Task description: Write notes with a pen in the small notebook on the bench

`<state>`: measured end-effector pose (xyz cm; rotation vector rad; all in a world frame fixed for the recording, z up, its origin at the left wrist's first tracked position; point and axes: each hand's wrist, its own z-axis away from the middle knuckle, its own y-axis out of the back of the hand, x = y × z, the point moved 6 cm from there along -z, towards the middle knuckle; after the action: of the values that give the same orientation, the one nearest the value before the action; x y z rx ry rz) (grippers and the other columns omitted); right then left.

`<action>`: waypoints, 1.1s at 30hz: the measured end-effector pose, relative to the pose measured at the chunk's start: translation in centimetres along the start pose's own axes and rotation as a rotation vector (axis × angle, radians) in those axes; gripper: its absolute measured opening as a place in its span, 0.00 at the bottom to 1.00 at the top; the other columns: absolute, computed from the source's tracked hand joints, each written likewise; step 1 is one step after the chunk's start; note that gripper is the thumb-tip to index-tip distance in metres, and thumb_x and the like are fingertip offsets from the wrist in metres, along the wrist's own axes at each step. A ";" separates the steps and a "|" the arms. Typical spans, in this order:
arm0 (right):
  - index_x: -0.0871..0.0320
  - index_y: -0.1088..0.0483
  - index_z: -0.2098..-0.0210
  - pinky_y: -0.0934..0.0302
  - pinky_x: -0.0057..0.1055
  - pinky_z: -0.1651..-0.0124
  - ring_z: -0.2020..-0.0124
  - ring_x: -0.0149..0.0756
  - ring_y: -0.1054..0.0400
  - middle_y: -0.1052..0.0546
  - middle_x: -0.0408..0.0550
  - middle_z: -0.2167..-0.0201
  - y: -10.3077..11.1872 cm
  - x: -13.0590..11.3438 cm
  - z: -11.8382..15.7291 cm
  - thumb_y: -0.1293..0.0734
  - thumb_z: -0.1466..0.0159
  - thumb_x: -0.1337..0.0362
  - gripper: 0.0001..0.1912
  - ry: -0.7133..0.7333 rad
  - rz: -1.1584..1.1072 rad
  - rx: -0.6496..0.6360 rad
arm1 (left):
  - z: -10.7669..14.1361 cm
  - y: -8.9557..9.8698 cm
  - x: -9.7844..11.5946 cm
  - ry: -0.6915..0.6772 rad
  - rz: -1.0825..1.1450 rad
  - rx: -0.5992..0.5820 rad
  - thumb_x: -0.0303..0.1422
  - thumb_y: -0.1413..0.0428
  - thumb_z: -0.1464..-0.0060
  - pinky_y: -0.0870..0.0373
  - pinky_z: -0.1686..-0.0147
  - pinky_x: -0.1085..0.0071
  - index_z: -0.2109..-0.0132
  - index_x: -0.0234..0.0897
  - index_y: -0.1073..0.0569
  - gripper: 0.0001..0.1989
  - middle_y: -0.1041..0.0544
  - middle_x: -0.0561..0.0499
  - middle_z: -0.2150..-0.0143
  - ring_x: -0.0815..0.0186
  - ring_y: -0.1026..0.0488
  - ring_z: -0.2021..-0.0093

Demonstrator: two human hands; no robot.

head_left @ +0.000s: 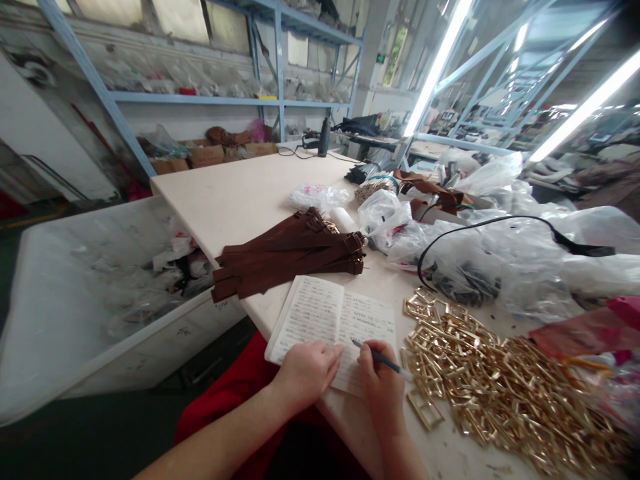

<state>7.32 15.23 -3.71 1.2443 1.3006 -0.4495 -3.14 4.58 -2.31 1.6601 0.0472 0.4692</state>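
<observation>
An open notebook (313,313) with handwritten lines on both pages lies at the table's near edge. My left hand (309,373) rests on the lower part of the notebook, near its fold, holding nothing, with its fingers loosely bent and lying on the paper. Over the right page, my right hand (383,380) is closed around a dark pen (385,361). The pen slants across the fingers, its point toward the writing; whether the point touches the paper I cannot tell. Just beyond the notebook lies a bundle of brown straps (285,257).
Gold metal buckles (500,380) are heaped right of the notebook. Clear plastic bags (520,260) and a black cord (480,221) lie behind them. A white bin (100,373) stands left of the table (225,187). Blue shelving (195,99) rises at the back.
</observation>
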 end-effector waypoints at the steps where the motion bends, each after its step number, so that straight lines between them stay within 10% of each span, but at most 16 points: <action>1: 0.57 0.36 0.68 0.40 0.28 0.68 0.74 0.33 0.36 0.31 0.42 0.76 0.0 0.0 0.0 0.40 0.39 0.57 0.09 0.001 0.000 0.003 | 0.0 0.0 0.0 -0.002 -0.002 0.001 0.38 0.59 0.39 0.35 0.72 0.69 0.47 0.43 0.31 0.18 0.26 0.48 0.67 0.62 0.30 0.70; 33: 0.57 0.35 0.70 0.40 0.28 0.70 0.75 0.33 0.36 0.30 0.43 0.78 0.1 -0.1 0.0 0.40 0.41 0.57 0.10 0.005 -0.007 0.016 | 0.1 -0.1 0.0 -0.014 -0.032 0.013 0.38 0.60 0.39 0.36 0.72 0.69 0.47 0.44 0.32 0.18 0.26 0.50 0.68 0.62 0.29 0.70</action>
<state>7.38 15.21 -3.60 1.2552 1.3078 -0.4633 -3.11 4.51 -2.38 1.6726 0.0660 0.4340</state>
